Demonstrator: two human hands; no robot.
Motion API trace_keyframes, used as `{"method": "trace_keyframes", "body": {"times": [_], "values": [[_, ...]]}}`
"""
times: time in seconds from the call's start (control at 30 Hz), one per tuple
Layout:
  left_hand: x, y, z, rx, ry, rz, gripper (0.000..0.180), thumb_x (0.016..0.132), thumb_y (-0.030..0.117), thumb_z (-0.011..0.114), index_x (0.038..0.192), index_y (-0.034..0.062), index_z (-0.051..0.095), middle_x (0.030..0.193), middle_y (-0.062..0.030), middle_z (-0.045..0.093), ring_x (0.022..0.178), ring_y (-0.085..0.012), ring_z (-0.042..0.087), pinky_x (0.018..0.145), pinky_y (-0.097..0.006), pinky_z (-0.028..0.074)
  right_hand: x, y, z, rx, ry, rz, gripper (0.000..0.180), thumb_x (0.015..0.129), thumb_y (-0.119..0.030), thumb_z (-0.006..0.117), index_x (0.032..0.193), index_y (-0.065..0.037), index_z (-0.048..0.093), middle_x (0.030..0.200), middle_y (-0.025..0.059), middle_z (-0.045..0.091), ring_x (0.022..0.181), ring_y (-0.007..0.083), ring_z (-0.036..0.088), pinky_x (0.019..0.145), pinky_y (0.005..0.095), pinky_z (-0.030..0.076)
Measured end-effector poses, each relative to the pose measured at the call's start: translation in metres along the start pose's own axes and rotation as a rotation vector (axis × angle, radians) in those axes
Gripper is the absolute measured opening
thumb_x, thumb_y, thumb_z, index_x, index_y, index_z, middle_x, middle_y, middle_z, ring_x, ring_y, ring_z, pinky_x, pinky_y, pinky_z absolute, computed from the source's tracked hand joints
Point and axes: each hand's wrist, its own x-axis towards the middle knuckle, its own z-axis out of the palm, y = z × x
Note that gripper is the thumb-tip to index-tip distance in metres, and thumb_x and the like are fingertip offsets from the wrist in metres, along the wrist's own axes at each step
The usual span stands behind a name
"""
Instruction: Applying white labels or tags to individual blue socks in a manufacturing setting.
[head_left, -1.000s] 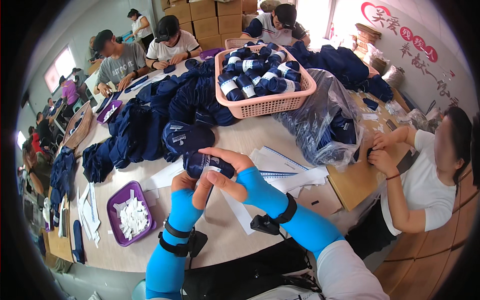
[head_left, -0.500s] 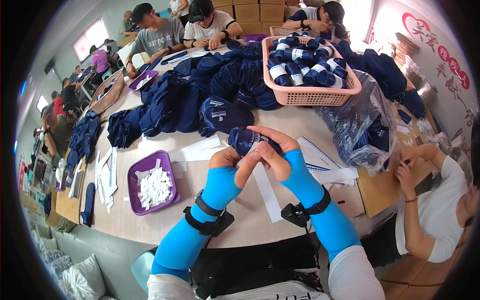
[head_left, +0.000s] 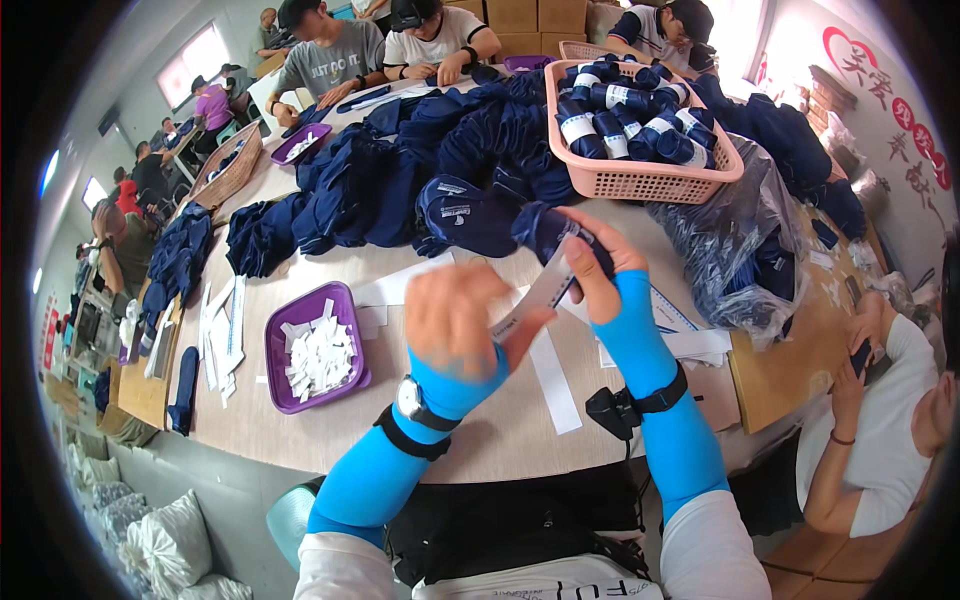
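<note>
Head view: wide fisheye, left of a head-worn pair, upright. It looks forward and downward over the tabletop (head_left: 500, 440) at close range, taking in right-hand wall (head_left: 865, 100) and floor (head_left: 245, 495).

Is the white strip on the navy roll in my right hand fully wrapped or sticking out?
Sticking out: a length of the white strip runs from the navy roll toward your left hand.
</note>
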Motion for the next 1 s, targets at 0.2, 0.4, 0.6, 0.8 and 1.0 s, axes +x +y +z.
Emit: {"method": "trace_keyframes", "body": {"times": [0.2, 0.4, 0.6, 0.8, 1.0], "values": [[-0.023, 0.005, -0.005, -1.047, -0.762, -0.711, 0.081, 0.097, 0.08, 0.029, 0.086, 0.0076, 0.065, 0.079, -0.0058, 0.064, 0.067, -0.019, 0.064, 0.055, -0.029, 0.043, -0.004, -0.018, -0.003, -0.084, -0.013, -0.049, 0.042, 0.096, -0.028, 0.075, 0.127, -0.002, 0.065, 0.082, -0.001, 0.063, 0.062, 0.0022, 0.052, 0.057, 0.0175, 0.042], [-0.024, -0.02, 0.01, -1.499, -0.593, -1.443, 0.061, 0.1, 0.062, 0.05, 0.099, 0.0034, 0.068, 0.083, -0.0052, 0.065, 0.063, -0.0129, 0.059, 0.054, -0.026, 0.045, -0.027, -0.038, 0.009, -0.082, -0.206, -0.168, 0.045, 0.091, -0.025, 0.08, 0.123, 0.0, 0.06, 0.106, 0.0123, 0.07, 0.086, 0.0183, 0.068, 0.079, 0.0294, 0.055], [-0.02, -0.043, 0.001, -1.188, -0.359, -1.139, 0.023, 0.096, 0.024, 0.07, 0.107, 0.0037, 0.074, 0.085, -0.0034, 0.072, 0.069, -0.0084, 0.065, 0.06, -0.021, 0.051, -0.02, -0.039, 0.01, -0.435, -0.543, -0.374, 0.043, 0.087, -0.038, 0.082, 0.108, -0.002, 0.068, 0.121, 0.0185, 0.068, 0.095, 0.0286, 0.069, 0.084, 0.0323, 0.054], [-0.004, -0.049, -0.015, -1.08, -0.66, -1.166, 0.03, 0.101, 0.029, 0.068, 0.095, 0.0012, 0.078, 0.088, -0.0071, 0.076, 0.076, -0.0084, 0.067, 0.07, -0.022, 0.054, -0.015, -0.036, 0.012, -0.609, -0.51, -0.447, 0.028, 0.084, -0.026, 0.083, 0.1, -0.005, 0.073, 0.151, 0.0235, 0.051, 0.122, 0.0388, 0.064, 0.089, 0.0356, 0.056], [-0.003, -0.033, -0.019, -1.256, -0.53, -1.002, 0.032, 0.098, 0.031, 0.072, 0.109, 0.0015, 0.074, 0.096, -0.0036, 0.074, 0.083, -0.0088, 0.066, 0.075, -0.023, 0.053, -0.008, -0.03, 0.005, -0.597, -0.363, -0.521, 0.027, 0.076, -0.012, 0.085, 0.099, -0.003, 0.073, 0.152, 0.0284, 0.048, 0.121, 0.0372, 0.066, 0.091, 0.0345, 0.055]]}}
